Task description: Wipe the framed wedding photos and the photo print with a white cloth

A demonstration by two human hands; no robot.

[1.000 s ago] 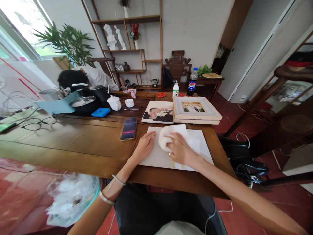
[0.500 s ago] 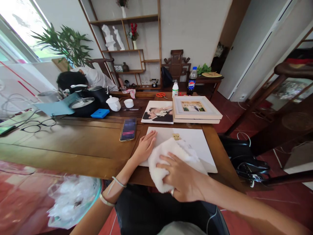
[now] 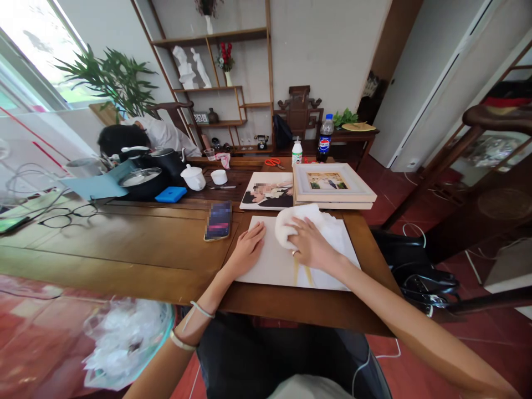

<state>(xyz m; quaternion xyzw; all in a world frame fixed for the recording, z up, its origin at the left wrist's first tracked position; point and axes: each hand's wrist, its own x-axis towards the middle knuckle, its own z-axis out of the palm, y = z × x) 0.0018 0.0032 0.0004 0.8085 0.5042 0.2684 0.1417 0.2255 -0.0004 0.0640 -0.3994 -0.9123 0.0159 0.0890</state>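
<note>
A flat white board (image 3: 272, 269) lies on the wooden table close to me, with yellowish marks showing below my right hand. My left hand (image 3: 249, 244) rests flat on the board's left part, fingers stretched out and holding nothing. In my right hand (image 3: 312, 244) is a bunched white cloth (image 3: 286, 226), pressed onto the far part of the board. The cloth hides the board's far edge there. Just beyond lie a photo print (image 3: 266, 191) and, to its right, a stack of pale frames (image 3: 361, 191) with a small picture on top.
Left of the board lies a phone (image 3: 218, 220). Farther back stand a white teapot (image 3: 193, 178), a blue box (image 3: 170, 194), scissors (image 3: 273, 162), a white bottle (image 3: 297, 152) and a cola bottle (image 3: 325, 138). A person (image 3: 162, 136) leans over at the far left. Glasses (image 3: 58, 220) lie at left.
My right hand has moved the cloth away from me, from the board's near edge to its far edge, uncovering the yellowish marks. My left hand has stayed in place.
</note>
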